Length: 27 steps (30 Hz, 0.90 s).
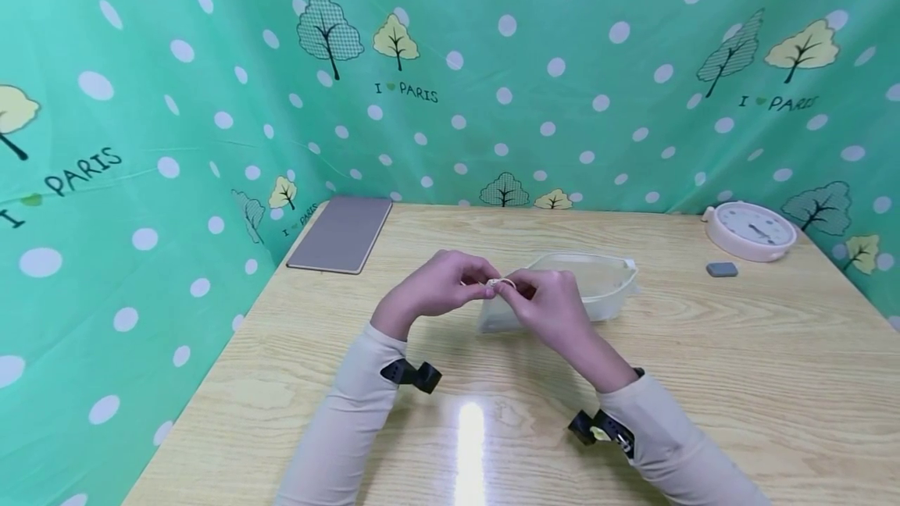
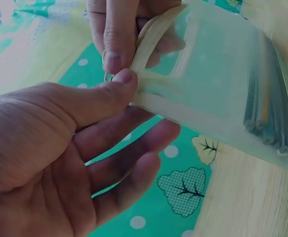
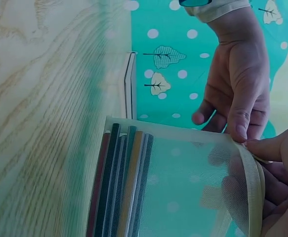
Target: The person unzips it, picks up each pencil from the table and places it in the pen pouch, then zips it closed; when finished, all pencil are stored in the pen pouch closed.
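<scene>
A see-through mesh zipper pouch (image 1: 610,304) is held up over the table, its zipper edge (image 3: 254,192) uppermost and its mouth spread apart. Several pencils or pens (image 3: 130,182) in dark, gold and reddish colours lie along its bottom. With thumb and index finger my left hand (image 1: 450,285) pinches one top corner of the pouch, the other fingers loosely bent beneath. Right beside it, my right hand (image 1: 555,304) pinches the zipper end, where a small ring-like pull (image 2: 107,77) shows between the hands. The right fingers are partly hidden behind the mesh.
A grey notebook (image 1: 341,234) lies at the back left of the wooden table (image 1: 281,397). At the back right are a pink round clock (image 1: 751,231) and a small grey eraser-like block (image 1: 722,269). A green dotted curtain (image 1: 492,100) stands behind and to the left.
</scene>
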Each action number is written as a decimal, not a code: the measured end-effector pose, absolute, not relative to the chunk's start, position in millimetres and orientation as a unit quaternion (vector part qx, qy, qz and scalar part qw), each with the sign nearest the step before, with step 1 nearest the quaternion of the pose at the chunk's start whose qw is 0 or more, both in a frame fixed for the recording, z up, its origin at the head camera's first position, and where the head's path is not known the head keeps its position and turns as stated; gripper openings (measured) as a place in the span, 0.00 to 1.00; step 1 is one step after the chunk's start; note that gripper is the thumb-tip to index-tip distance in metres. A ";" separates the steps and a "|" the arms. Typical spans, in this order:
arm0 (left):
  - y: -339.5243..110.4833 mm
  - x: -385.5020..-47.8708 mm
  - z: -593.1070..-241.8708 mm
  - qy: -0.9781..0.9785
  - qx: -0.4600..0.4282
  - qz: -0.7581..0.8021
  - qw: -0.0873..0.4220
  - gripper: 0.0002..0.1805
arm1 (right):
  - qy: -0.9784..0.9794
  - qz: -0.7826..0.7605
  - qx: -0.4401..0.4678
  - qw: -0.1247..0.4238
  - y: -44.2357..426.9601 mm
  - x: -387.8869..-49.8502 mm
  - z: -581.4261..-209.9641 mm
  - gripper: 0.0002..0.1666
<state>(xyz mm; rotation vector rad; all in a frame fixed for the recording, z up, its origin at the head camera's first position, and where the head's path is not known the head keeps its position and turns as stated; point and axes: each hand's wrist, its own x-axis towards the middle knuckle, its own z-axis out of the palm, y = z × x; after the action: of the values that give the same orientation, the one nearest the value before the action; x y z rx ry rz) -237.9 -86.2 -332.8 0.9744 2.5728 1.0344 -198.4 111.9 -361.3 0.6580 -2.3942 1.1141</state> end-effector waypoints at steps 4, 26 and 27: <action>-84.3 -237.8 -332.4 0.880 0.322 0.337 0.086 0.07 | -0.860 0.403 0.228 0.216 111.9 -199.5 -362.7 0.04; -100.1 -244.4 -331.2 0.891 0.273 0.353 0.083 0.05 | -0.879 0.373 0.213 0.209 134.8 -212.5 -351.7 0.04; -102.9 -244.8 -330.2 0.892 0.268 0.355 0.080 0.05 | -0.882 0.366 0.210 0.208 138.6 -213.5 -349.7 0.05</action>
<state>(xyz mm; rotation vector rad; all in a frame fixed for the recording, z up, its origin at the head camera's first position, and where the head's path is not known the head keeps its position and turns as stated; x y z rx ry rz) -244.8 -102.9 -330.2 0.8001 2.6678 1.0613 -213.5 138.6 -349.7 0.5856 -2.4567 1.0183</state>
